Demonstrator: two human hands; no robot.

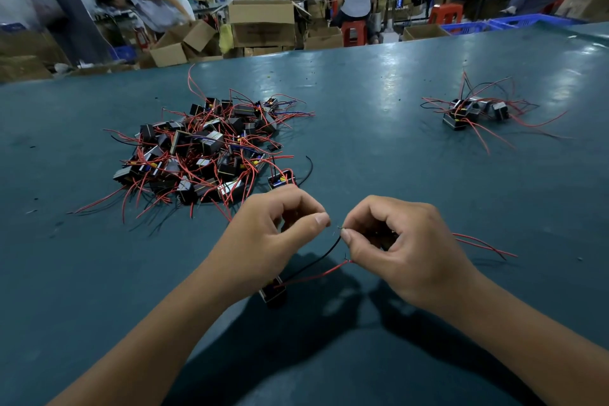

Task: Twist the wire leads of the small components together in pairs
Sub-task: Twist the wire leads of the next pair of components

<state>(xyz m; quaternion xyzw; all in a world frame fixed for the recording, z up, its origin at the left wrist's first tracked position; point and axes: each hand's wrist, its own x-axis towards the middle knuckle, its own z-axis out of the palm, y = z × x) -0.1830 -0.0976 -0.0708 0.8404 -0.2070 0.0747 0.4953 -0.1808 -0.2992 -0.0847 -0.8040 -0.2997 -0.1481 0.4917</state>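
Observation:
My left hand [275, 234] and my right hand [400, 247] are held close together above the table, fingertips almost touching. My right thumb and forefinger pinch the bare tips of a black lead [321, 257] and a red lead [316, 275]. Both leads run down to a small black component [273, 293] hanging under my left wrist. My left fingers are curled shut, and what they hold is hidden. More red leads [484, 245] trail out to the right from behind my right hand.
A big heap of black components with red wires [204, 152] lies on the green table [379, 148] at the left. A smaller cluster [474, 112] sits far right. One single component [281, 179] lies just beyond my left hand. Workers, cardboard boxes and stools stand behind the table.

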